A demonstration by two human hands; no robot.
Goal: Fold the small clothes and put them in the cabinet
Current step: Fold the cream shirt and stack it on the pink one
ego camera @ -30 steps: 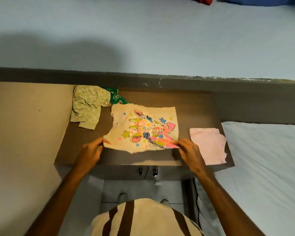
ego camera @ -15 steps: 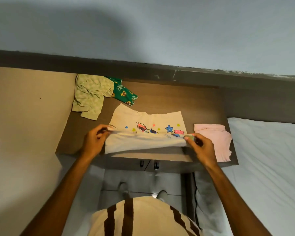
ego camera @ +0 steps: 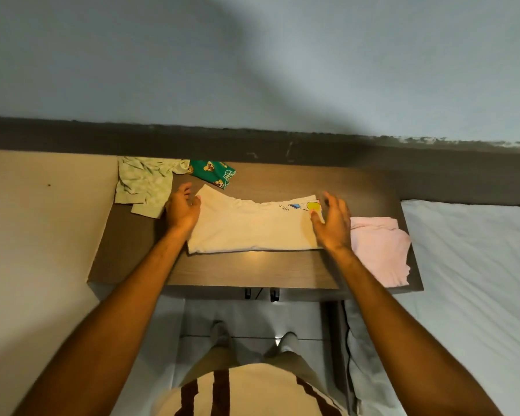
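A cream printed shirt (ego camera: 252, 226) lies folded in half on the brown cabinet top (ego camera: 246, 268), with only a strip of its colourful print showing at the far right edge. My left hand (ego camera: 182, 207) rests on the shirt's left end, fingers loosely spread. Over the shirt's right end hovers my right hand (ego camera: 332, 223), fingers apart and holding nothing. A folded pink garment (ego camera: 382, 250) lies just right of the shirt. At the far left sit a crumpled pale green garment (ego camera: 143, 186) and a green printed one (ego camera: 215, 172).
Two cabinet door handles (ego camera: 260, 294) show below the top's front edge. A bed with a white sheet (ego camera: 469, 280) borders the cabinet on the right. A beige surface (ego camera: 39, 235) lies to the left, and a grey wall (ego camera: 252, 70) stands behind.
Both hands lifted the shirt's near edge and carried it away from me, folding it over the print. The hands then let go and now rest at the shirt's ends.
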